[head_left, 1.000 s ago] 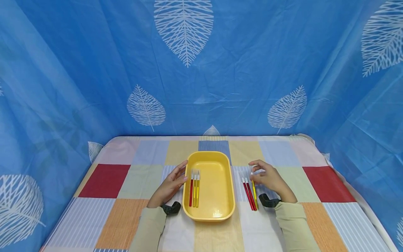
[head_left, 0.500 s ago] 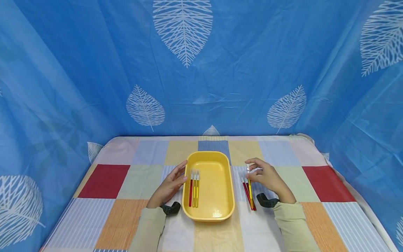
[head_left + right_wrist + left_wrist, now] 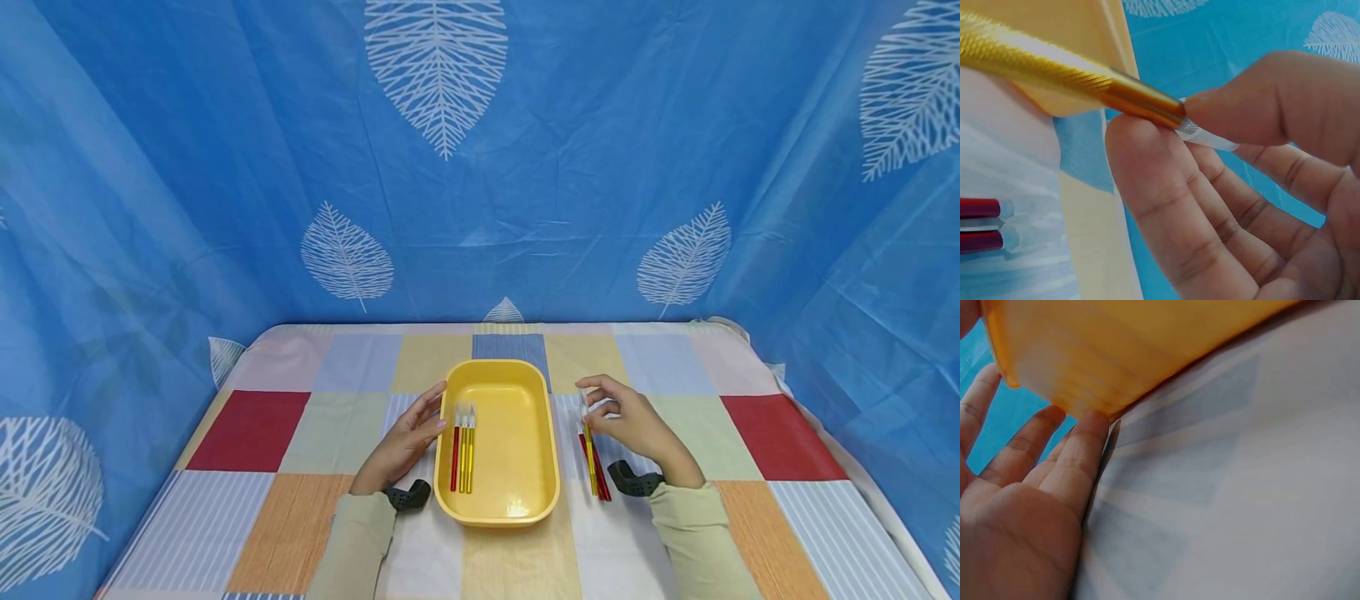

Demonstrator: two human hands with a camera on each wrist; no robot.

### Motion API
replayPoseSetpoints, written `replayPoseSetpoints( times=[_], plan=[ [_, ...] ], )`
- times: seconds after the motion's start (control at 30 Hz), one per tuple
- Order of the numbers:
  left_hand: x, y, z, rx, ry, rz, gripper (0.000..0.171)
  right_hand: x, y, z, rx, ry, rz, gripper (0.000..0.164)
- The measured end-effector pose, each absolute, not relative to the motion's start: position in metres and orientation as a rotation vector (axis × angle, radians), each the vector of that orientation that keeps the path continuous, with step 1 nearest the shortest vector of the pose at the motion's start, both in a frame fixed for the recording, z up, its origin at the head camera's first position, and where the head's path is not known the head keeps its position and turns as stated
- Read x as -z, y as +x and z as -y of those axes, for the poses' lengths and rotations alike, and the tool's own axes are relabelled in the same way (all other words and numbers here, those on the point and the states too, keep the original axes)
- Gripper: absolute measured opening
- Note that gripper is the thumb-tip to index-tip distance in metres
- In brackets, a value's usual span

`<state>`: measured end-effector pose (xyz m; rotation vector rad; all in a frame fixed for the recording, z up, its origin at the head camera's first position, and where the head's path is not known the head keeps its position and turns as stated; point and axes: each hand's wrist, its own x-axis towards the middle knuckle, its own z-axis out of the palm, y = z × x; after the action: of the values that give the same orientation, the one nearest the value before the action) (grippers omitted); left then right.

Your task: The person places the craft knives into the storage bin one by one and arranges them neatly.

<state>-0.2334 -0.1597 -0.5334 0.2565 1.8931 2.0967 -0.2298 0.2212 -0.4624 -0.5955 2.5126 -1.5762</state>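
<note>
In the right wrist view, my right hand [image 3: 1241,206] pinches a gold craft knife [image 3: 1072,75] between thumb and fingertips near its silver collar; a clear cap covers the blade end. In the head view this knife slants down over two red craft knives [image 3: 602,482] on the cloth, partly hiding them. My left hand [image 3: 405,442] rests against the left side of a yellow tray [image 3: 517,467], its fingers fairly straight along the outer wall. One red craft knife [image 3: 454,458] and two gold craft knives [image 3: 467,460] lie side by side in the tray's left part.
A patchwork cloth [image 3: 330,433] covers the table. Blue curtains [image 3: 540,208] with white leaf prints hang behind and at both sides. Black wrist mounts [image 3: 636,480] sit on both wrists, below the hands.
My right hand has moved left toward the tray with the gold craft knife, which now crosses over the red ones instead of lying to their right. The left hand and tray have stayed put.
</note>
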Motion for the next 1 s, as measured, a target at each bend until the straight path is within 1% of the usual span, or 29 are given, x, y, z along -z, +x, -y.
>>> replayPoseSetpoints(
  times=[0.57, 1.0],
  plan=[
    [0.534, -0.233, 0.159, -2.100, 0.255, -1.897, 0.072, 0.446, -0.220, -0.210, 1.607, -0.701, -2.535, 0.044],
    [0.533, -0.233, 0.158, -2.111, 0.259, -1.896, 0.072, 0.443, -0.216, -0.195, 1.675, -0.742, -2.449, 0.046]
  ],
)
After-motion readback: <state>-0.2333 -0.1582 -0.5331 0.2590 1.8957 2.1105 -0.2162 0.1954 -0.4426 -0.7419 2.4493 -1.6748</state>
